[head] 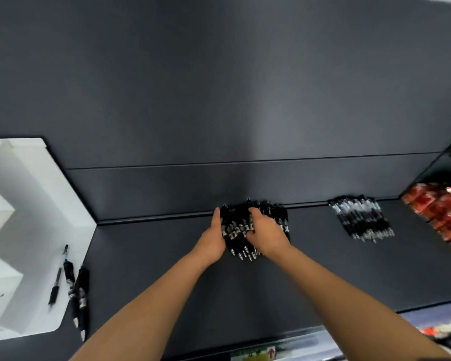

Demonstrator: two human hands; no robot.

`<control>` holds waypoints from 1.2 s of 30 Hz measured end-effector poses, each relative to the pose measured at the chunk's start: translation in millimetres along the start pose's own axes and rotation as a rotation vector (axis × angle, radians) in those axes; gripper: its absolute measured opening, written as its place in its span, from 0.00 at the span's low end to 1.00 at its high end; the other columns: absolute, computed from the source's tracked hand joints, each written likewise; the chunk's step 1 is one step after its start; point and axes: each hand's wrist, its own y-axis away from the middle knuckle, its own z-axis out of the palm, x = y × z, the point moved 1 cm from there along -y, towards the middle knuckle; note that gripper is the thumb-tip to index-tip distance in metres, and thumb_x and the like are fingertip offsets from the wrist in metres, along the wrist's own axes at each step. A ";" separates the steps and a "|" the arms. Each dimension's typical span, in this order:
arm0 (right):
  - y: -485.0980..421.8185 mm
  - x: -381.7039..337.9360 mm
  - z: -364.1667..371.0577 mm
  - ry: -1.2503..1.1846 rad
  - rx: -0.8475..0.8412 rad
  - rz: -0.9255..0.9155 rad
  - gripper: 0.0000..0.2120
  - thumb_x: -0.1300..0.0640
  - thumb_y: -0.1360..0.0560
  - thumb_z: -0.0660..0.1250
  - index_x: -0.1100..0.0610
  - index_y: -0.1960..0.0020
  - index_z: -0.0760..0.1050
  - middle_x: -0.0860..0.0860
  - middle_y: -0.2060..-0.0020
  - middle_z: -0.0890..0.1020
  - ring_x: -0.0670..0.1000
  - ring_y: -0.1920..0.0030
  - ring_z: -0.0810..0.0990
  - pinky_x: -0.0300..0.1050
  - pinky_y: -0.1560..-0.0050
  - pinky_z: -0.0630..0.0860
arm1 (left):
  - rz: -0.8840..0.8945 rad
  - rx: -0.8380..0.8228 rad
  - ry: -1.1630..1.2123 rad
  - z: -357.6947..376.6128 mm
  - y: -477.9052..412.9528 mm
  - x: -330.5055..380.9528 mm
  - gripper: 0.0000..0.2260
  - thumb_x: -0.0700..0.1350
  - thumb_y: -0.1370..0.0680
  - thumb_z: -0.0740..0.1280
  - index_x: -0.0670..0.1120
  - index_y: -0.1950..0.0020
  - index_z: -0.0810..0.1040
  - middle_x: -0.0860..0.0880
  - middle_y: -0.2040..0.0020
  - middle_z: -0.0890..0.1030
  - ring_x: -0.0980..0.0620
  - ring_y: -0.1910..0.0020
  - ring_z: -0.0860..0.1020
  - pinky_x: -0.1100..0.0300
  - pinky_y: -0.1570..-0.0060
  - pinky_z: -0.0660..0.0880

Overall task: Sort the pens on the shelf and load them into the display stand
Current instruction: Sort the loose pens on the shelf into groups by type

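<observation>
Three loose pens (73,285) are lying beside the display stand (31,204). Rightward, at the shelf's (167,269) back edge, left hand (214,237) is pressing flat against the nearer pile (234,230) and right hand (265,235) is gripping it. Bare shelf is separating the farther pile (362,220).

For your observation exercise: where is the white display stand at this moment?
In the head view, the white display stand sits at the far left of the dark shelf, three loose pens lying along its right edge.
</observation>
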 end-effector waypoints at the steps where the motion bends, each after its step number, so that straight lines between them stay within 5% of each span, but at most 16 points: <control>1: -1.6 10.3 -5.4 0.005 0.007 0.032 0.29 0.62 0.25 0.61 0.57 0.26 0.57 0.59 0.45 0.76 0.60 0.45 0.77 0.50 0.50 0.74 | -0.020 0.003 0.020 6.1 -4.2 4.9 0.31 0.38 0.20 0.53 0.51 0.23 0.39 0.38 0.35 0.73 0.40 0.39 0.74 0.53 0.41 0.71; 4: -7.5 38.8 -17.6 0.008 0.001 0.118 0.29 0.62 0.24 0.61 0.58 0.25 0.55 0.59 0.42 0.75 0.60 0.44 0.77 0.49 0.53 0.73 | -0.030 0.028 -0.025 20.2 -14.8 17.1 0.22 0.38 0.19 0.54 0.44 0.25 0.54 0.40 0.33 0.71 0.44 0.38 0.72 0.60 0.43 0.69; 7: -16.5 62.8 -23.7 0.026 -0.031 0.163 0.22 0.64 0.24 0.60 0.61 0.31 0.62 0.60 0.44 0.76 0.61 0.47 0.78 0.47 0.58 0.72 | -0.046 0.050 -0.030 31.9 -23.5 27.3 0.15 0.39 0.19 0.55 0.41 0.32 0.64 0.42 0.45 0.76 0.47 0.50 0.74 0.59 0.53 0.70; 10: -26.7 77.7 -24.7 0.060 -0.118 0.133 0.20 0.61 0.22 0.60 0.61 0.31 0.64 0.60 0.40 0.74 0.61 0.43 0.76 0.49 0.51 0.74 | -0.083 0.099 0.058 41.4 -32.1 37.1 0.17 0.37 0.19 0.53 0.41 0.30 0.62 0.44 0.48 0.76 0.49 0.53 0.74 0.59 0.56 0.69; 13: -34.3 84.4 -23.4 0.102 -0.200 0.046 0.19 0.56 0.21 0.60 0.59 0.31 0.66 0.59 0.35 0.67 0.61 0.39 0.74 0.52 0.41 0.74 | -0.096 0.171 0.114 48.6 -40.4 44.3 0.22 0.34 0.20 0.53 0.41 0.26 0.57 0.41 0.32 0.68 0.44 0.35 0.69 0.58 0.38 0.66; 16: -38.2 93.2 -23.1 0.088 -0.208 0.002 0.19 0.54 0.21 0.60 0.58 0.32 0.68 0.58 0.36 0.68 0.61 0.39 0.74 0.52 0.41 0.74 | -0.165 0.219 0.057 59.5 -50.1 51.4 0.25 0.35 0.20 0.53 0.42 0.23 0.50 0.40 0.27 0.59 0.41 0.30 0.62 0.54 0.31 0.60; 22: -40.2 111.7 -23.9 0.023 -0.228 -0.070 0.20 0.53 0.21 0.62 0.55 0.31 0.68 0.57 0.37 0.68 0.60 0.39 0.73 0.51 0.39 0.73 | -0.266 0.235 -0.302 77.2 -53.2 60.8 0.24 0.46 0.20 0.59 0.44 0.26 0.58 0.44 0.29 0.59 0.40 0.32 0.62 0.49 0.35 0.63; 31: -42.0 123.2 -28.1 0.028 -0.245 -0.135 0.20 0.53 0.21 0.61 0.54 0.30 0.67 0.56 0.37 0.68 0.60 0.39 0.73 0.50 0.38 0.72 | -0.233 0.272 -0.268 73.1 -51.4 54.7 0.08 0.43 0.21 0.59 0.39 0.48 0.71 0.40 0.44 0.72 0.43 0.48 0.73 0.54 0.47 0.69; 36: -38.1 124.1 -30.0 0.078 -0.275 -0.183 0.21 0.54 0.21 0.61 0.54 0.29 0.65 0.56 0.36 0.67 0.60 0.37 0.71 0.50 0.38 0.72 | -0.273 0.258 -0.413 75.9 -45.0 49.9 0.23 0.49 0.20 0.60 0.46 0.27 0.59 0.43 0.31 0.63 0.40 0.32 0.63 0.47 0.38 0.68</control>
